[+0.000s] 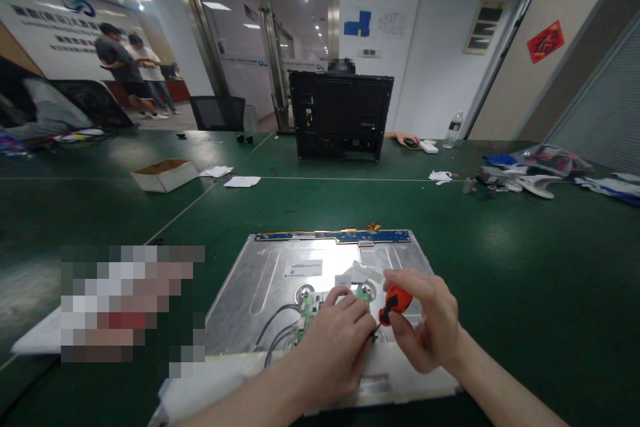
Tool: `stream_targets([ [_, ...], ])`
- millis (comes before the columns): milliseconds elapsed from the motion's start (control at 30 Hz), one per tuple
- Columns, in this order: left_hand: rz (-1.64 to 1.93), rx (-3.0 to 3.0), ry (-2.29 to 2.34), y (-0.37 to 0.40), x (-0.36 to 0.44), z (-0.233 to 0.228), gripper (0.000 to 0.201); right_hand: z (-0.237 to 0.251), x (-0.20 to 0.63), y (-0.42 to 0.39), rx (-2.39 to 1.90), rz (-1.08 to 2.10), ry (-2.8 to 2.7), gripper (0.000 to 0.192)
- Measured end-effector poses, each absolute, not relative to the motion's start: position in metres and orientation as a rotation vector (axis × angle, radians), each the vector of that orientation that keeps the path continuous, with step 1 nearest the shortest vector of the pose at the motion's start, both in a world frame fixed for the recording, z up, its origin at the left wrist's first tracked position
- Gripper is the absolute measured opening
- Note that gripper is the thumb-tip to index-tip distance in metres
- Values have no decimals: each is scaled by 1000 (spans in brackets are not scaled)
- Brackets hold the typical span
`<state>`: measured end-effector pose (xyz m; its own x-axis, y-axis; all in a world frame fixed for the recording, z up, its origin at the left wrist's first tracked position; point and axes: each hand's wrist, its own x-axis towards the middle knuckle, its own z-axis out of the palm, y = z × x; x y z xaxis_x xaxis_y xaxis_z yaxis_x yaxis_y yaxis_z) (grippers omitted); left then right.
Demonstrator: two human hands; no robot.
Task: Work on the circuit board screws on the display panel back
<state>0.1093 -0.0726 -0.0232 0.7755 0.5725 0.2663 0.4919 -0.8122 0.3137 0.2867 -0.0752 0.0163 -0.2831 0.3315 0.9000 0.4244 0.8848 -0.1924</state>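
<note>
Right hand (425, 327) – screwdriver (395, 303) – circuit board (313, 307)

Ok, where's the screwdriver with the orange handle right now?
In the head view, the orange-handled screwdriver is in the right hand, low and centre-right, over the metal back panel, beside the left hand on the green circuit board.
</note>
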Motion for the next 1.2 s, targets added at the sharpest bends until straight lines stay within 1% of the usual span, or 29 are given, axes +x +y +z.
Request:
stream_targets([
  [100, 501, 2739, 835, -72, 109, -23, 12, 15, 287, -75, -566, -94, -1889, 47],
  [233, 503, 2740, 841, -72, 109, -25, 10, 15, 285, -74, -581, -127, -1864, 48],
  [500, 550, 2744, 842, -73, 109, -26, 13, 15, 284, -74, -652, -217, -1849, 35],
  [667, 556, 2745, 838, -73, 110, -27, 14, 16, 284, -75, -653, -203, -1859, 30],
  [800, 525, 2759, 864, -73, 110, -25, 10, 17, 286, -75, -621, -142, -1896, 34],
  [1000, 488, 2729, 854, -73, 110, -22, 12, 17, 287, -77, -650, -98, -1902, 45],
  [1100, 488, 2717, 846, -72, 109, -24, 13, 16, 286, -76, -616, -137, -1878, 45],
  [1200, 503, 2714, 842, -71, 109, -27, 15, 15, 285, -74, -604, -171, -1863, 41],
])
